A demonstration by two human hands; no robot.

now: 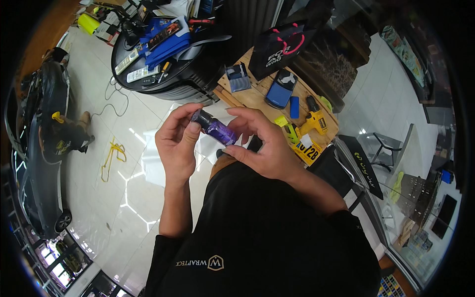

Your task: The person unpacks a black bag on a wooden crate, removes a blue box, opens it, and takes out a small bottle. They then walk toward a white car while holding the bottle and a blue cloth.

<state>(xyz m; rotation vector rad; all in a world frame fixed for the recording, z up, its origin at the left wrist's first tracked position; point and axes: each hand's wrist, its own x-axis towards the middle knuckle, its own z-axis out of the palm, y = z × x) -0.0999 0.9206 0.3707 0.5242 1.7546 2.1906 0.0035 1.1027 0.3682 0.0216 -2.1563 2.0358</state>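
In front of my chest I hold a small purple bottle (220, 131) with a black cap (202, 118), tilted with its cap toward the upper left. My left hand (177, 141) pinches the cap end between thumb and fingers. Around the purple lower end curl the thumb and fingers of my right hand (266, 143), touching the bottle. Part of its surface is hidden by my fingertips.
A wooden table (257, 104) bears a black paper bag (277, 47), a blue case (281, 89), a yellow drill (315, 116) and a yellow plate (309, 151). Remotes (143, 73) and blue cloths (168, 47) top a black drum. At left, a person (71, 133) crouches by a car (39, 163).
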